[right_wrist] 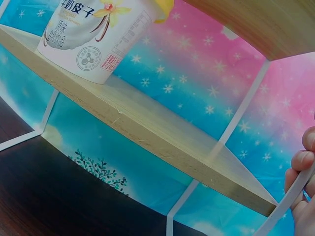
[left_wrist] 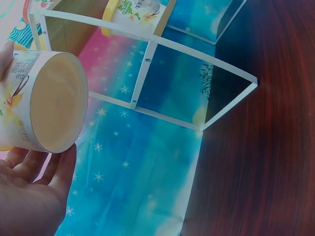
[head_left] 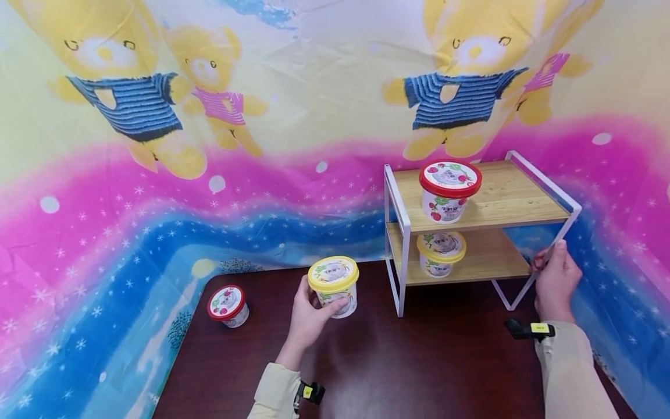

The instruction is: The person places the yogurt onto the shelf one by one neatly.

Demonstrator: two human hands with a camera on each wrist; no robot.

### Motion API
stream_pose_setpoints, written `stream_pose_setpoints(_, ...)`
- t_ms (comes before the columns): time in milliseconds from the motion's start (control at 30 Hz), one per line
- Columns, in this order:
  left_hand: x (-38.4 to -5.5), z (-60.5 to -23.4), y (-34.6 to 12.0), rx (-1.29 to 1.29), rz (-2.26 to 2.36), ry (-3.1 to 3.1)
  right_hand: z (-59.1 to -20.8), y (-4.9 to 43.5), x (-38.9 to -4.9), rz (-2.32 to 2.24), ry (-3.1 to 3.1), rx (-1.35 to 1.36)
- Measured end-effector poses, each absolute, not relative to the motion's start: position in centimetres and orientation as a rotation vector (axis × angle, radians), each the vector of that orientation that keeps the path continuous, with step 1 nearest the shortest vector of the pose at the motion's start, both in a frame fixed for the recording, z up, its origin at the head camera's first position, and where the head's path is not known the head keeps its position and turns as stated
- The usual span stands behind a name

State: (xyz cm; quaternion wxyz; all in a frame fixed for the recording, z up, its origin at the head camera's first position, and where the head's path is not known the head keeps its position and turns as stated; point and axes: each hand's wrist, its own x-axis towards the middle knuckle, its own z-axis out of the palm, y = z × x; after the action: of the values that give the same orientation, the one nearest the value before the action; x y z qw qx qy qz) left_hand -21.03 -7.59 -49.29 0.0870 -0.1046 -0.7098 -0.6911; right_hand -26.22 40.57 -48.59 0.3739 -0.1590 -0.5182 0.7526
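My left hand [head_left: 309, 317] grips a paper tub with a yellow lid [head_left: 335, 286], held upright left of a two-tier shelf [head_left: 518, 195]; its plain base shows in the left wrist view. With fingers curled round the white metal frame at the shelf's right side, my right hand [head_left: 559, 282] holds the rack. On the top board stands a larger tub with a red lid [head_left: 447, 189]. A second yellow-lidded tub [head_left: 441, 256] sits on the lower board toward its left end, and its printed side fills the upper left of the right wrist view.
A small red-lidded tub [head_left: 228, 305] stands at the far left of the dark wooden table [head_left: 398, 372]. Behind and beside the table hangs a printed cloth [head_left: 314, 174] with bears and snowflakes. The shelf's white legs rest on the table.
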Motion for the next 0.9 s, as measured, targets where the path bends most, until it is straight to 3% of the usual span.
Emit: stream_pose_setpoints(900, -20.3, -49.1, -5.3, -0.420, -2.054, -2.111, -48.3, 40.4, -26.0, 1.948, -1.318, -0.465)
